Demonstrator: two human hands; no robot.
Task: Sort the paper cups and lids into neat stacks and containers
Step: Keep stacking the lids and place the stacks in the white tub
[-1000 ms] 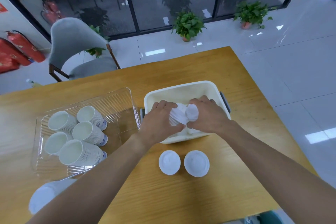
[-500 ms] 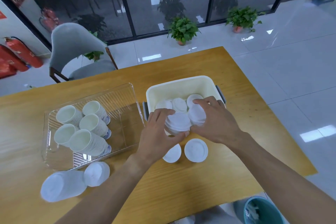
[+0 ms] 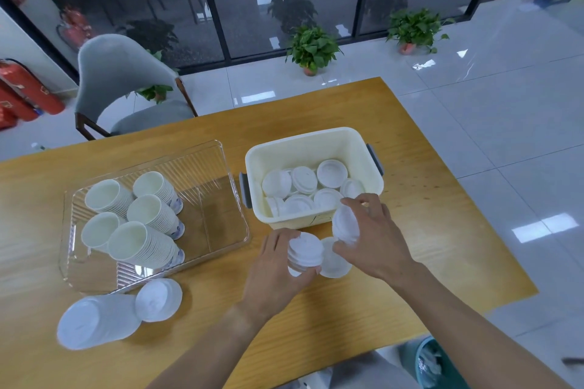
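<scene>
My left hand grips a small stack of white lids just in front of the cream bin. My right hand holds another stack of lids, tilted on edge, at the bin's front right corner. One lid lies on the table between my hands. Several loose lids lie inside the bin. The clear tray to the left holds several stacks of paper cups lying on their sides.
Two stacks of lids lie on the wooden table in front of the tray. A grey chair stands beyond the far edge. A teal waste bin sits on the floor at bottom right.
Both hands have drawn back out of the cream bin toward me, each carrying a stack of lids down to the table in front of it. The view shifted downward.
</scene>
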